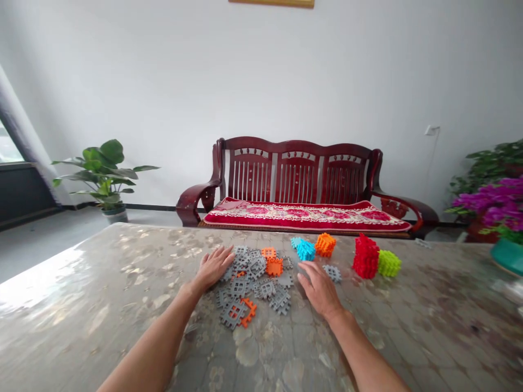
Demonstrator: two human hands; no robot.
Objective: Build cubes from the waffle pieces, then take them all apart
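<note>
Grey interlocking plastic tiles [265, 287] lie in a loose pile, with a few orange tiles [274, 267] among them. My left hand [216, 267] lies flat, fingers stretched out, against the pile's left edge. On the other side, my right hand [317, 288] has its fingers apart and holds nothing. Its fingertips are close to a stack of blue tiles [306, 250]. Just right of that hand is a single grey tile [332, 273]. Behind stands an orange stack [326, 245]. Farther right are a tall red stack [365, 257] and a lime green stack [389, 263].
A patterned, shiny cover lies over the table [134, 288]. Beyond its far edge stands a dark red wooden bench [300, 174] with a red floral cushion [306, 215]. Purple flowers [496, 204] in a teal pot [509, 255] stand at the right, and a potted plant [107, 174] at the left.
</note>
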